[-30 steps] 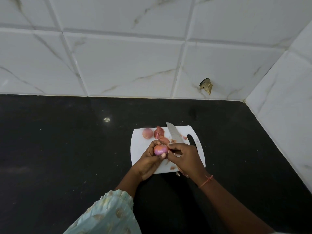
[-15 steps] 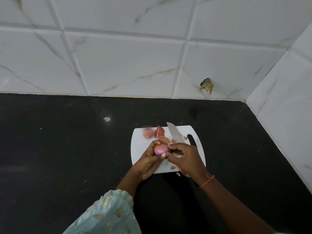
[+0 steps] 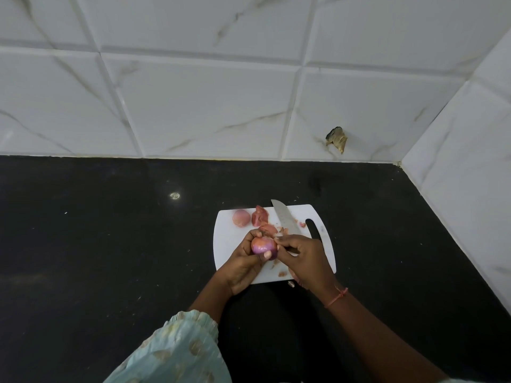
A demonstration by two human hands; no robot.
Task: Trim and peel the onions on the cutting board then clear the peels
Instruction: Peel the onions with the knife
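Note:
A white cutting board (image 3: 226, 244) lies on the black counter. My left hand (image 3: 243, 265) grips a small pink-purple onion (image 3: 262, 244) over the board's middle, thumb across its front. My right hand (image 3: 302, 258) holds a knife (image 3: 284, 218) whose blade points away over the board, and its fingertips touch the onion's right side. A second onion (image 3: 241, 217) sits at the board's far left corner. A heap of pink peels (image 3: 261, 221) lies beside it, and small scraps (image 3: 280, 273) rest near the front edge.
The black counter (image 3: 110, 244) meets a white tiled wall at the back and on the right. A chipped hole (image 3: 337, 139) marks the back tiles. A small scrap (image 3: 291, 283) lies on the counter just off the board's front edge.
Both hands and the onion stay in nearly the same place; my right fingertips shift slightly on the onion's side.

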